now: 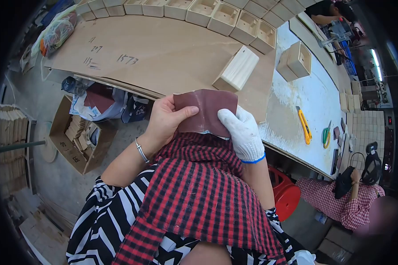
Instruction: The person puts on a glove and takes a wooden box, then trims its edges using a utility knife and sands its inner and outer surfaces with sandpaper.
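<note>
A reddish-brown sheet of sandpaper, with a worn crease down its middle, is stretched between my two hands above my lap. My bare left hand pinches its left side, thumb on top. On the other side my right hand, in a white knit glove with a blue cuff, grips the right edge with the thumb over the face. Fingers behind the sheet are hidden. Just beyond, a pale wooden box lies on its side on the brown board covering the table.
Several wooden boxes line the table's far edge, and another box sits at right. A yellow utility knife and green-handled scissors lie on the white surface. A cardboard carton and red stool stand below. Other people are at right.
</note>
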Action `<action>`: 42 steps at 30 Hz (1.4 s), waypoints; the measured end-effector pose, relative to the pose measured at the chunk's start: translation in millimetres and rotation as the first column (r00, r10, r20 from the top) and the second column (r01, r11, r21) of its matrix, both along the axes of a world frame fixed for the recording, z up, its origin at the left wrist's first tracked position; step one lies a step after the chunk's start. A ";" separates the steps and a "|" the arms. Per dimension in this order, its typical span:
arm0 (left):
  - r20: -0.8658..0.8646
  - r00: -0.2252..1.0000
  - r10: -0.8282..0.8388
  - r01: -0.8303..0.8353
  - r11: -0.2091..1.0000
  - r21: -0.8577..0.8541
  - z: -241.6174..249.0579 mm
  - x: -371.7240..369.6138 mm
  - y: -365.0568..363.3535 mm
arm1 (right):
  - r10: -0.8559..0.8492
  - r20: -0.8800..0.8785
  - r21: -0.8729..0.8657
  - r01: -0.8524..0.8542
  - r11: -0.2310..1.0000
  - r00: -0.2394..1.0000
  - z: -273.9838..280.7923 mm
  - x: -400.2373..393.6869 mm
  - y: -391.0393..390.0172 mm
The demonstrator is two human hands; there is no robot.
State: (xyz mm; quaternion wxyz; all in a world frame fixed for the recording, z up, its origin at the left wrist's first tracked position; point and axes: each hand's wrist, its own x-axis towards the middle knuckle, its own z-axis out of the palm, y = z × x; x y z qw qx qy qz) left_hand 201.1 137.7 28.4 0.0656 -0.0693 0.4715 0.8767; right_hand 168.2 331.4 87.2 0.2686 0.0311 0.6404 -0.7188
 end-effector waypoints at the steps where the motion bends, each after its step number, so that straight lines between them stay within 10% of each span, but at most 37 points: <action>1: -0.019 0.999 0.030 -0.030 0.999 0.020 1.1 0.1 1.8 | 0.023 0.012 0.012 -0.023 1.000 1.000 1.4 -1.6 1.5; 20: -0.213 0.972 0.100 -0.093 0.995 0.043 -9.9 -8.3 17.8 | 0.006 0.029 -0.288 0.003 0.958 1.000 -22.8 4.8 11.8; 23: -0.291 0.953 0.080 -0.074 0.997 0.031 -10.0 -10.1 17.2 | 0.129 -0.042 -0.223 -0.135 0.966 0.991 -16.9 8.5 14.4; 30: -0.385 0.913 -0.134 -0.141 0.782 -0.608 3.2 -4.4 13.5 | 0.150 -0.394 0.176 -0.086 0.981 0.907 -4.5 10.5 10.1; 42: -0.317 0.945 -0.078 -0.077 0.890 -0.449 5.2 1.9 30.2 | 0.116 -0.762 0.361 0.268 0.893 0.637 -16.7 19.4 12.0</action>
